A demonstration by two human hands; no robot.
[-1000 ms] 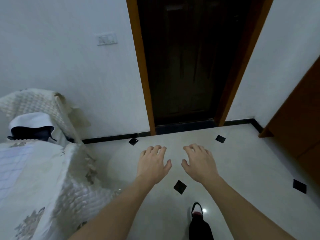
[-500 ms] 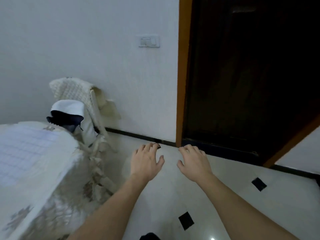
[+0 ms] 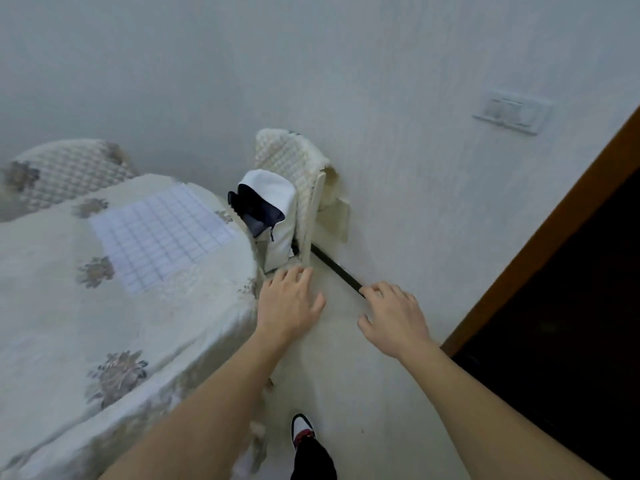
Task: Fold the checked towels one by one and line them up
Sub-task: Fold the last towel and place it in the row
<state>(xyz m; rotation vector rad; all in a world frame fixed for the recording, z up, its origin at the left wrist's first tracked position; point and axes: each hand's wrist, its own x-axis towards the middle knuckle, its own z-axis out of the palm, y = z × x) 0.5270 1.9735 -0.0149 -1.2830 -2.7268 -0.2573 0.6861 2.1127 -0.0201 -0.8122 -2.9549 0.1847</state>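
Approach, I judge: left grip (image 3: 289,303) and right grip (image 3: 394,318) spread, empty; next, reach the white checked towel (image 3: 162,233) on the floral-clothed desk (image 3: 69,323).

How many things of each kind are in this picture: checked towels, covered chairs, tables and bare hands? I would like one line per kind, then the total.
White checked towel, lying flat: 1
Chairs with cream quilted covers: 2
Table under a cream flowered cloth: 1
Bare hands (left hand, right hand): 2
Total: 6
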